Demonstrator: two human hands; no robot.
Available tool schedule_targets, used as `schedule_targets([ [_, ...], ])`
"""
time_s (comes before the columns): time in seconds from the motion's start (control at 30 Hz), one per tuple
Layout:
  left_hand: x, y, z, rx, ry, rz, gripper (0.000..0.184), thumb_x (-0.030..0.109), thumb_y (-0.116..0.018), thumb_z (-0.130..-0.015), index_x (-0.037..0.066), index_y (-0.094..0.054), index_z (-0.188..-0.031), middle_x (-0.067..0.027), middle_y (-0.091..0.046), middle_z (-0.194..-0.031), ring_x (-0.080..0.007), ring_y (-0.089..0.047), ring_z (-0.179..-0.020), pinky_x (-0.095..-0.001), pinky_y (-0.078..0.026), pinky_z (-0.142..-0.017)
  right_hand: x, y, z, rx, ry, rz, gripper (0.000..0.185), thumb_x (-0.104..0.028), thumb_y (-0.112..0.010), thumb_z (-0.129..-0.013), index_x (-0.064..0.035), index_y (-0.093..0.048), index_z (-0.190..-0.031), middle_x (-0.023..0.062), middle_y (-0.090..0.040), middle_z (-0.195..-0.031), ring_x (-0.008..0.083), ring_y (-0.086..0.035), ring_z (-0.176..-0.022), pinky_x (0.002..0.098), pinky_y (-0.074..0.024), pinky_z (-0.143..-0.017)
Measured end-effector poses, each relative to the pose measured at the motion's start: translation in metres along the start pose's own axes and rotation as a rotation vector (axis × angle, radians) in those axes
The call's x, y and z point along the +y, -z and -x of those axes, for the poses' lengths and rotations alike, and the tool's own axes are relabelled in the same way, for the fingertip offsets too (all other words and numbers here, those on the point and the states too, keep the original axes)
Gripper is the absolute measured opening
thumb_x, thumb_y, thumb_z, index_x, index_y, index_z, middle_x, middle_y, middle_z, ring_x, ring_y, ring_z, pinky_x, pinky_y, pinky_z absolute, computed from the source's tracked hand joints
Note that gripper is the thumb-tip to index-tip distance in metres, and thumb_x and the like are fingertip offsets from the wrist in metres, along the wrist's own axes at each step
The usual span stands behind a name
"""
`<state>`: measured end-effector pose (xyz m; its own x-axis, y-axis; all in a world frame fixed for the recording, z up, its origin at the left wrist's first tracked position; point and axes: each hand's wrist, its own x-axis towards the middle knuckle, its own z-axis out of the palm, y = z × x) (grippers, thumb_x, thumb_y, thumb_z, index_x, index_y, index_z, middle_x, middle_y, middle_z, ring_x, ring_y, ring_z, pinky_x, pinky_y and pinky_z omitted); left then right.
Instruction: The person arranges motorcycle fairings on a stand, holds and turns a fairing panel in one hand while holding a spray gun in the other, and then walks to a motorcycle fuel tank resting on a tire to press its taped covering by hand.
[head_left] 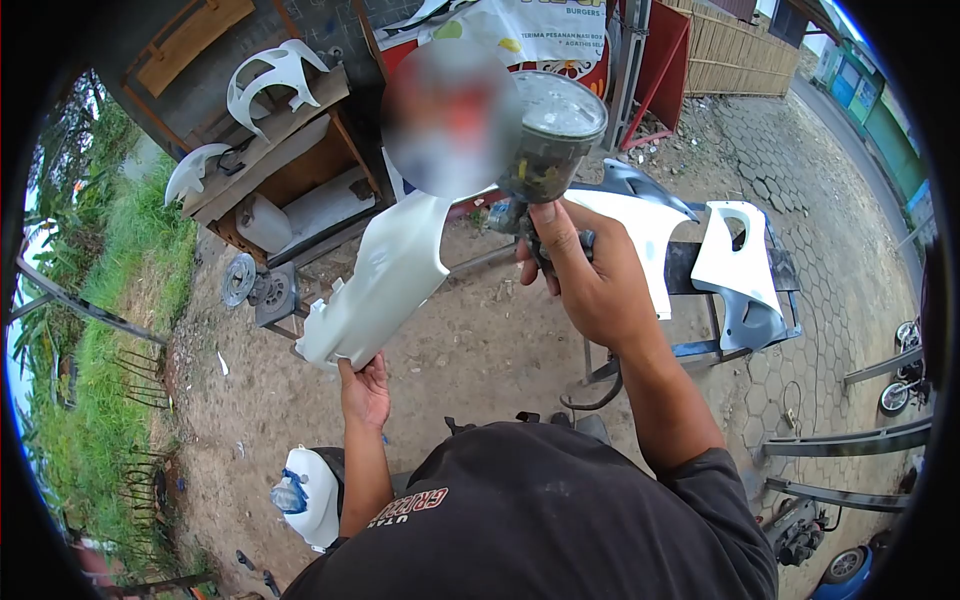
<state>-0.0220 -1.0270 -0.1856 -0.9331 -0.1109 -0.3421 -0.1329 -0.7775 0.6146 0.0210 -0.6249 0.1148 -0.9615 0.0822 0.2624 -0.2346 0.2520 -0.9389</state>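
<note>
- Well, my left grip (367,393) holds the white panel (385,280) out front by its near end
- Right grip (597,272) wrapped round the spray gun (548,165)
- Visible side looks white already; what's left, I can't tell

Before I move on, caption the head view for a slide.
Outdoors, the left hand holds a white panel by its lower end; the right hand grips a spray gun.

The left hand (366,393) is holding palm-up, the left forearm (367,490) pointing toward twelve o'clock; the right hand (592,272) is gripping, the right forearm (660,390) slanting toward eleven.
</note>
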Motion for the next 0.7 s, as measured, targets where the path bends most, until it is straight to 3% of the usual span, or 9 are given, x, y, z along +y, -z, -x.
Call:
schedule_targets([
  [0.23,0.000,0.018,-0.002,-0.003,-0.020,-0.007,0.055,0.042,-0.064,-0.119,-0.006,-0.061,-0.147,-0.0147,-0.075,-0.138,-0.0252,-0.079,-0.122,-0.0273,-0.070,-0.102,0.016,0.004,-0.007,0.169,0.039,0.041,0.063,-0.050,-0.056,-0.122,0.0085,-0.076,-0.109,0.0123,-0.077,-0.084,0.0170,-0.074,-0.074,0.0358,-0.0560,-0.068],
  [0.53,-0.002,0.022,-0.006,0.018,-0.071,-0.031,0.056,0.044,-0.063,-0.119,-0.005,-0.061,-0.146,-0.0140,-0.074,-0.137,-0.0239,-0.079,-0.119,-0.0261,-0.070,-0.101,0.015,0.007,-0.002,0.072,-0.035,0.042,0.063,-0.050,-0.056,-0.122,0.0089,-0.076,-0.112,0.0109,-0.076,-0.084,0.0162,-0.073,-0.073,0.0340,-0.0567,-0.072],
  [0.7,-0.001,0.019,-0.008,0.034,-0.075,-0.028,0.055,0.044,-0.060,-0.120,-0.004,-0.061,-0.146,-0.0131,-0.075,-0.135,-0.0225,-0.079,-0.118,-0.0267,-0.070,-0.101,0.016,0.011,0.013,-0.021,0.004,-0.096,0.059,-0.048,-0.055,-0.122,0.0065,-0.076,-0.111,0.0088,-0.075,-0.084,0.0125,-0.068,-0.072,0.0312,-0.0530,-0.068],
])
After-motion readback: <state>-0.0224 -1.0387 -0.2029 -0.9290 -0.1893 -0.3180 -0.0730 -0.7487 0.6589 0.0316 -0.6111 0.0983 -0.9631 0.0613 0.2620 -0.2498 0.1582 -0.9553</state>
